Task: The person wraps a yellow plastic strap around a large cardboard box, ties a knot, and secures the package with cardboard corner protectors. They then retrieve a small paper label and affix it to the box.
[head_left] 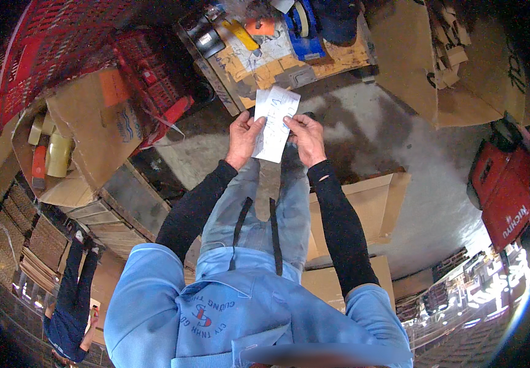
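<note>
Two or so overlapping white paper slips with handwriting are held upright in front of my body, just short of a worktable. My left hand pinches their left edge, thumb on top. On the right edge, my right hand grips them the same way, its thumb lying over the paper. The fingers beneath the slips are hidden. Beyond them, the worktable carries a yellow-handled cutter, a blue tape dispenser, a dark cylindrical object and a dark cap.
Red plastic crates stand at the far left, near an open cardboard box containing tape rolls. Another large carton with cardboard scraps is at far right. A red machine stands right. Flattened cardboard lies beside me. Another person stands lower left.
</note>
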`<state>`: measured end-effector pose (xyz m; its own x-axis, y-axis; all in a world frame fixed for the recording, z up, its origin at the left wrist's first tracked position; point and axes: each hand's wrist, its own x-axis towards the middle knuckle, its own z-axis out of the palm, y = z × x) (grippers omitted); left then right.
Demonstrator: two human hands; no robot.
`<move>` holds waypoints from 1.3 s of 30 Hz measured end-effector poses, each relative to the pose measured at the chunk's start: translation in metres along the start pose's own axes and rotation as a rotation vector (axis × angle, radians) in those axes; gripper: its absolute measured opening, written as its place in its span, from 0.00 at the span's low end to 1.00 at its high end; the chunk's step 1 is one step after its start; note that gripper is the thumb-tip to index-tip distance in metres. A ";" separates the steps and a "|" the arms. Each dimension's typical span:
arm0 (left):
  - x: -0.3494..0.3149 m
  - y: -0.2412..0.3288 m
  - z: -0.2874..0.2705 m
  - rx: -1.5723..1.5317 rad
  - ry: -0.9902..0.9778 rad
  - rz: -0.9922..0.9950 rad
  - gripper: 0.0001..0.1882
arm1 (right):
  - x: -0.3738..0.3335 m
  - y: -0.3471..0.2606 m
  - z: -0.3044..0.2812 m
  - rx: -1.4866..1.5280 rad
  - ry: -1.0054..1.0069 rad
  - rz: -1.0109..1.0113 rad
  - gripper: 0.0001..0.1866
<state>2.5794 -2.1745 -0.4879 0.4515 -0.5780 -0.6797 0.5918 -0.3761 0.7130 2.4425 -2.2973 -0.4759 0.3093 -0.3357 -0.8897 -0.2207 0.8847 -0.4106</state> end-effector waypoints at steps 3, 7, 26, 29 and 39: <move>-0.002 0.002 0.006 -0.060 0.067 -0.027 0.10 | 0.001 0.001 -0.001 0.020 -0.028 -0.018 0.11; -0.005 0.007 0.011 -0.049 0.077 -0.034 0.11 | 0.002 0.005 0.003 0.186 0.051 -0.037 0.11; 0.013 0.006 0.015 0.058 0.314 0.054 0.11 | -0.015 -0.012 0.028 -0.358 0.103 -0.602 0.11; 0.017 0.002 0.014 0.082 0.313 0.113 0.09 | -0.017 -0.021 0.034 -0.360 -0.047 -0.555 0.11; 0.052 -0.017 -0.020 0.242 0.372 0.105 0.11 | -0.048 -0.025 0.038 -0.918 -0.331 -0.992 0.13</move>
<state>2.6062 -2.1838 -0.5394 0.7364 -0.3391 -0.5854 0.3769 -0.5130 0.7712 2.4683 -2.2903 -0.4151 0.8661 -0.4858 -0.1179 -0.2642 -0.2445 -0.9330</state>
